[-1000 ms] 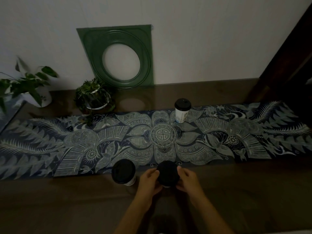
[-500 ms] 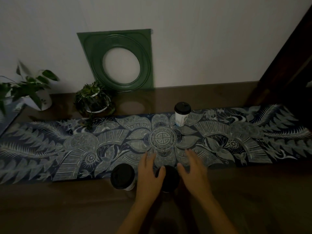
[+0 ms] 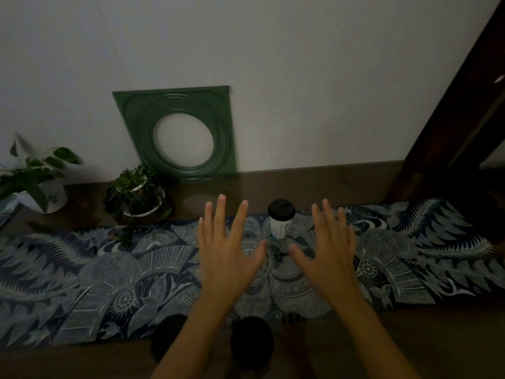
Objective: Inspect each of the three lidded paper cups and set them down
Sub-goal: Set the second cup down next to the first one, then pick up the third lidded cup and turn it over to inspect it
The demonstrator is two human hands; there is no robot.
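Observation:
A white paper cup with a black lid, the far cup [image 3: 281, 221], stands upright on the patterned table runner [image 3: 82, 274] near its back edge. My left hand [image 3: 228, 255] and my right hand [image 3: 326, 255] hover open over the runner, fingers spread, one on each side of that cup and a little nearer than it; neither touches it. Two more black-lidded cups stand at the table's near edge: the middle cup [image 3: 252, 341] between my forearms and the left cup [image 3: 168, 336], partly hidden by my left forearm.
A green square frame [image 3: 177, 132] with a round hole leans on the wall. Two potted plants stand at the back left, one small [image 3: 136, 194] and one in a white pot [image 3: 35, 187]. Dark wooden furniture [image 3: 451, 132] rises at the right.
Both hands let go of the middle cup, opened, and moved forward over the runner toward the far cup. The middle cup now stands beside the left cup.

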